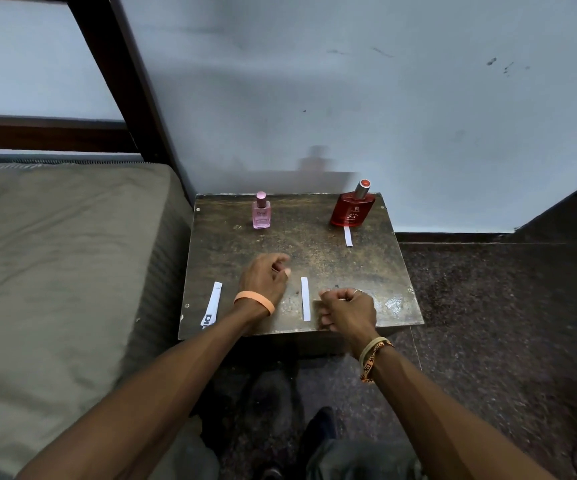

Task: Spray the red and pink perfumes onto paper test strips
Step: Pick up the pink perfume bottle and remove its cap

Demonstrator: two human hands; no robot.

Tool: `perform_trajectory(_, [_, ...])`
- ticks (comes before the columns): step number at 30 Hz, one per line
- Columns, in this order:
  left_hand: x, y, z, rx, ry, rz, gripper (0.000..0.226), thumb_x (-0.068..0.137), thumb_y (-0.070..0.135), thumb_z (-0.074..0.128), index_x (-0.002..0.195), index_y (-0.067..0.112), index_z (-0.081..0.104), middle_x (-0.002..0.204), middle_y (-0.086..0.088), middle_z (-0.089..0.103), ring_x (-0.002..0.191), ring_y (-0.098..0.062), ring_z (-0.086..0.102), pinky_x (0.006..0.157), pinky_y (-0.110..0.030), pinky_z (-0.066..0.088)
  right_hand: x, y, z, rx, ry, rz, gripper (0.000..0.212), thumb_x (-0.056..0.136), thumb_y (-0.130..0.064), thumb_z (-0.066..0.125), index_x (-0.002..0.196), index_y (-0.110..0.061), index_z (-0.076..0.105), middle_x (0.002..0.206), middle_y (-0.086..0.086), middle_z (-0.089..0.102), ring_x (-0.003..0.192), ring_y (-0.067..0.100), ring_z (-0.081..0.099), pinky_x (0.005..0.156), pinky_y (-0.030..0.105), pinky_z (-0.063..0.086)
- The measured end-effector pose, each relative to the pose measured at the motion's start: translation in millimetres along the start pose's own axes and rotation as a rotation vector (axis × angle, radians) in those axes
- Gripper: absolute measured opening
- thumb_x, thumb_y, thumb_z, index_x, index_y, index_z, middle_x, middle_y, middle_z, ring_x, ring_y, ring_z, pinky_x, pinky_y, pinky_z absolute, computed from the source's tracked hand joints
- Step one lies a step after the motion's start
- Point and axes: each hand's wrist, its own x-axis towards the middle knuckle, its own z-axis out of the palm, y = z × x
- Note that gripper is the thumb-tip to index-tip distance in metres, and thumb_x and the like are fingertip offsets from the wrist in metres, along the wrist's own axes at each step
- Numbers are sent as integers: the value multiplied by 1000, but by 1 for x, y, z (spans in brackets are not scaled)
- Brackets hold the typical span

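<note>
A small pink perfume bottle (261,212) stands capped at the back left of a worn dark table (349,265). A larger red perfume bottle (352,208) with a silver cap stands at the back right. One white paper strip (348,236) lies just in front of the red bottle. Another white strip (305,303) lies near the front edge between my hands. My left hand (265,278) hovers over the table's middle with its fingers curled and nothing in them. My right hand (347,310) sits at the front edge, fingers also curled shut, holding nothing that I can see.
A printed paper strip (212,305) lies at the table's front left corner. A grey-green mattress (58,271) borders the table on the left. A pale wall stands right behind the bottles. Dark speckled floor lies to the right and below.
</note>
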Motion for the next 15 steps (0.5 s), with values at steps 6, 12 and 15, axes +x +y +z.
perform_trajectory(6, [32,-5,-45,-46,190,-82,27,82,9,66,109,9,64,95,-8,64,76,-14,57,79,-32,54,12,-37,26,-142,14,-226,17,83,-25,76,94,-18,66,83,2,72,73,20,72,73,45,62])
perform_trajectory(12, [72,-10,-69,-44,162,-163,39,82,12,67,120,8,58,109,-8,66,94,-22,64,89,-32,50,43,-80,79,-300,-66,-378,53,83,-26,74,131,-19,52,117,3,62,108,25,62,91,48,54])
perform_trajectory(15, [92,-16,-69,-44,105,-181,44,81,11,67,124,7,56,118,-9,64,103,-25,63,95,-34,48,59,-97,103,-408,-76,-450,67,86,-23,72,145,-18,42,141,11,53,129,30,50,104,50,46])
